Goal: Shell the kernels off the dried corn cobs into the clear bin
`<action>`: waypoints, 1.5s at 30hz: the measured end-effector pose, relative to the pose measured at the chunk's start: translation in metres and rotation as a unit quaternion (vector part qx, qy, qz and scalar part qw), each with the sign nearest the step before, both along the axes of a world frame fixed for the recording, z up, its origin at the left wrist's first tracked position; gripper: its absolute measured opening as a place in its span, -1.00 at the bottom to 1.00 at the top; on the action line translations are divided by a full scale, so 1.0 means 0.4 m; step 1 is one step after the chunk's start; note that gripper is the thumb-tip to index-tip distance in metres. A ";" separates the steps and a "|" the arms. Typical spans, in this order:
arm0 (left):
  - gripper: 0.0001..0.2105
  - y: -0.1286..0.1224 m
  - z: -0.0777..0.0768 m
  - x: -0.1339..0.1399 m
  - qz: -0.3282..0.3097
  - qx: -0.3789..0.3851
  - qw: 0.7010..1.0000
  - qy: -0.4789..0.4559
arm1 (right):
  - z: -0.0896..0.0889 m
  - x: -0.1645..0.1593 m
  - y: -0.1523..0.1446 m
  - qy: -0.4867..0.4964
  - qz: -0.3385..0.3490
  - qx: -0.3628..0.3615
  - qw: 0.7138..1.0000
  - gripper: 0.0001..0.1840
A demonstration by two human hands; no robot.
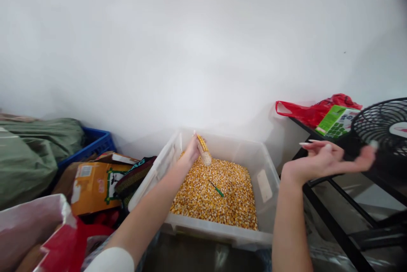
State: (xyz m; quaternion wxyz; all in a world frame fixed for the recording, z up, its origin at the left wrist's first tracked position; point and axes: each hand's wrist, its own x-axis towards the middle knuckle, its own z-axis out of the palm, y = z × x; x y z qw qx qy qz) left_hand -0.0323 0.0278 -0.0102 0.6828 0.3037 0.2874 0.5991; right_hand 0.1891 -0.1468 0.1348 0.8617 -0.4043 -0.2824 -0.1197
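My left hand [192, 148] is closed around an ear of corn [204, 151] over the back left of a translucent plastic bin [219, 228]. Part of the cob is bare, while yellow kernels still line its right side. Loose corn kernels [229, 178] heap inside the bin, and a thin tool with a green handle [217, 189], perhaps a small screwdriver, lies on top of them. Raised to the right of the bin, my right hand [327, 159] has its fingers spread and holds nothing. It is in front of the black rack and near the fan.
To the right, a black fan [381, 123], a green box [337, 121] and a red plastic bag [313, 110] sit on a black rack [337, 225]. On the left are an orange carton [92, 187], a blue crate [101, 141] with green cloth [28, 153], and a red-and-white bag [60, 238]. A white wall stands behind.
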 end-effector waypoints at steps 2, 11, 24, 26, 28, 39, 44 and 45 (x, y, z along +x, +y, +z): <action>-0.58 -0.005 0.010 0.008 0.012 -0.005 1.000 -0.002 | -0.023 -0.020 0.049 -0.018 0.076 -0.022 0.997 -0.59; -0.55 -0.039 0.043 0.047 0.018 -0.042 0.999 -0.002 | -0.306 -0.239 0.249 -0.061 0.608 -0.472 0.636 -0.46; -0.62 -0.092 0.052 0.063 -0.015 -0.014 0.999 0.045 | -0.393 -0.270 0.206 0.039 0.689 -0.418 0.591 -0.61; -0.63 -0.091 0.040 0.065 -0.003 -0.007 0.999 0.046 | -0.398 -0.273 0.205 0.058 0.690 -0.417 0.589 -0.61; -0.65 -0.086 0.030 0.067 -0.008 0.001 0.999 0.036 | -0.399 -0.273 0.205 0.077 0.695 -0.409 0.586 -0.62; -0.66 -0.073 0.021 0.063 -0.007 0.038 0.998 0.055 | -0.397 -0.270 0.212 0.087 0.704 -0.405 0.577 -0.61; -0.66 -0.073 0.011 0.066 -0.005 0.044 0.998 0.049 | -0.391 -0.265 0.209 0.104 0.708 -0.396 0.575 -0.65; -0.65 -0.070 0.011 0.066 -0.006 0.046 0.998 0.046 | -0.389 -0.263 0.208 0.107 0.715 -0.391 0.569 -0.66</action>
